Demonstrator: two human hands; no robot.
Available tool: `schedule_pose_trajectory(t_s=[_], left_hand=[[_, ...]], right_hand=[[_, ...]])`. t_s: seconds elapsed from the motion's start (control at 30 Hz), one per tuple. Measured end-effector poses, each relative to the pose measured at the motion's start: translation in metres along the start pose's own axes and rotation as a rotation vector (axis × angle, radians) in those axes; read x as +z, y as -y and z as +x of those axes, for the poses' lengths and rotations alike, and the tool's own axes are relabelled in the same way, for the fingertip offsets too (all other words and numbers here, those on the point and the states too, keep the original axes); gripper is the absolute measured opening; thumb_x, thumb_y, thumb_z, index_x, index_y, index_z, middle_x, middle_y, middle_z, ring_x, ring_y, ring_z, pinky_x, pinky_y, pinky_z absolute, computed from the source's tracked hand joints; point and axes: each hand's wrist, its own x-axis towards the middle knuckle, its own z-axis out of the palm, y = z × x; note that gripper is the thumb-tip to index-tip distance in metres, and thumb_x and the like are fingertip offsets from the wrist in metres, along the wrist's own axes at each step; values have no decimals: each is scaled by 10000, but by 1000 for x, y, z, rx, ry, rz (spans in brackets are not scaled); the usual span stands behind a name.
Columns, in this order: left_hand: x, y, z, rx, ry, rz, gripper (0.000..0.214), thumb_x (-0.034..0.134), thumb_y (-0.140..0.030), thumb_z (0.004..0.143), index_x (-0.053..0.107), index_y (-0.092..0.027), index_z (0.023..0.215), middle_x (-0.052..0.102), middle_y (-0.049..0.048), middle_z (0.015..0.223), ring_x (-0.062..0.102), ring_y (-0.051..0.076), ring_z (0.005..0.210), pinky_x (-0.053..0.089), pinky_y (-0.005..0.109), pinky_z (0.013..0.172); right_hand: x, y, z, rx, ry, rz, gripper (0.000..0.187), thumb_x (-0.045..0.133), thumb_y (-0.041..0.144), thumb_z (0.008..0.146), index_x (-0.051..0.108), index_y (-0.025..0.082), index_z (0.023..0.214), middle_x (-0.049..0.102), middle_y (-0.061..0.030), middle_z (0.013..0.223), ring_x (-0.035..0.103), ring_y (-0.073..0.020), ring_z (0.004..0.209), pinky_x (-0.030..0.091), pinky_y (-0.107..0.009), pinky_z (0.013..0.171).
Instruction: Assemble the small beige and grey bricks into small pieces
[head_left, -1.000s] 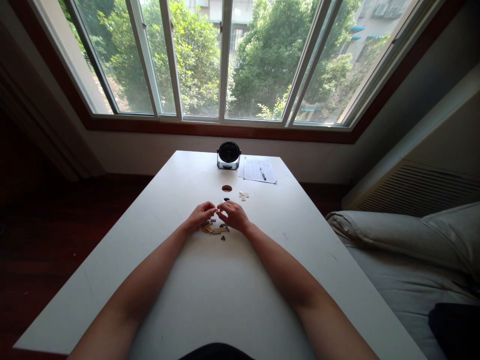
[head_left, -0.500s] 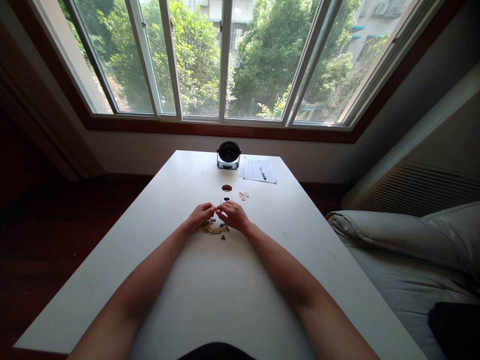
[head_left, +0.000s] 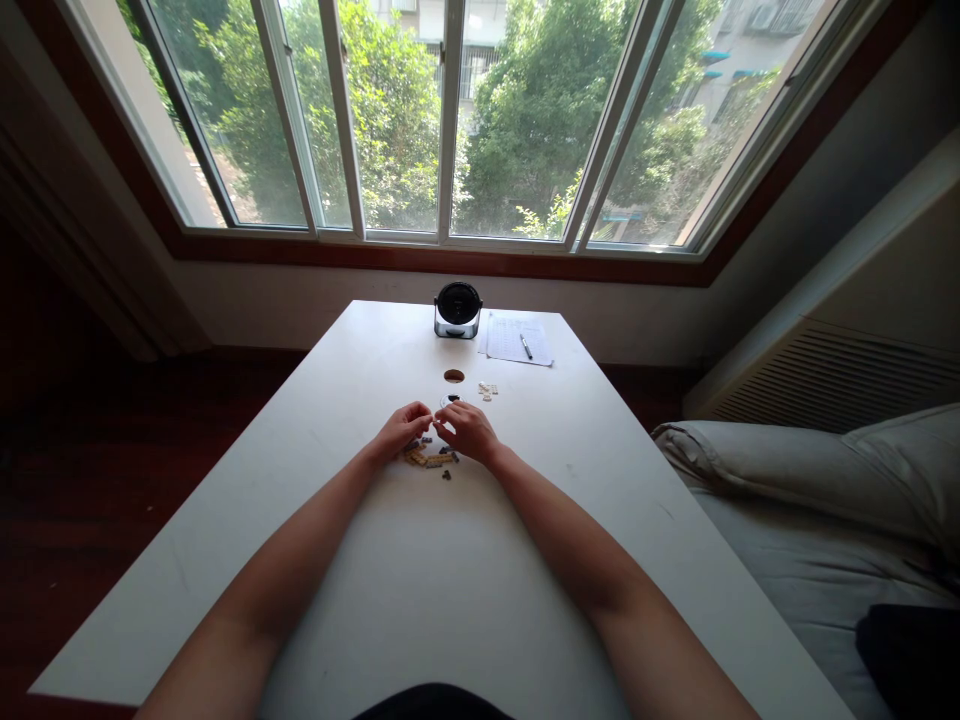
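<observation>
My left hand and my right hand meet fingertip to fingertip over the white table. Both have their thumbs and fingers pinched together, and whatever sits between them is too small to make out. Just below the hands lies a loose cluster of small tan and dark grey building pieces. One little dark piece rests apart, nearer to me. Beyond my right fingers is a small round item, partly hidden by that hand. A few pale tiny pieces lie to its right.
A black desk fan stands at the table's far end. Beside it are sheets of paper with a pen on top. A round cable hole opens in the tabletop. To the right is a padded sofa.
Almost nothing differs. The fingertips of both hands have shifted very slightly where they meet, and the pieces on the table lie as before.
</observation>
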Motion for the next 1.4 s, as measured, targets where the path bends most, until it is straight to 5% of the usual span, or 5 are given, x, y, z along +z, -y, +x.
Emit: schedule_pose_trajectory(t_s=[0.97, 1.23, 1.4], left_hand=[[-1, 4, 1, -49, -28, -54, 337, 701, -478, 807, 590, -160, 781, 523, -17, 643, 442, 79, 549, 355, 197, 484], [-7, 8, 6, -93, -94, -313, 312, 705, -430, 788, 527, -175, 775, 544, -12, 710, 444, 66, 557, 370, 181, 493], [-4, 10, 8, -70, -145, -435, 298, 698, -412, 773, 506, -185, 788, 527, -19, 713, 463, 77, 585, 413, 197, 546]], right_hand=[[1, -1, 0, 60, -44, 43, 65, 577, 258, 944, 634, 228, 935, 677, -40, 852, 592, -191, 820, 448, -306, 749], [-10, -42, -11, 463, -285, -37, 167, 500, 327, 979, 613, 216, 926, 657, -59, 840, 571, -218, 824, 440, -334, 753], [-20, -83, -28, 842, -187, -243, 173, 542, 346, 918, 611, 207, 842, 632, -88, 859, 536, -243, 866, 404, -331, 736]])
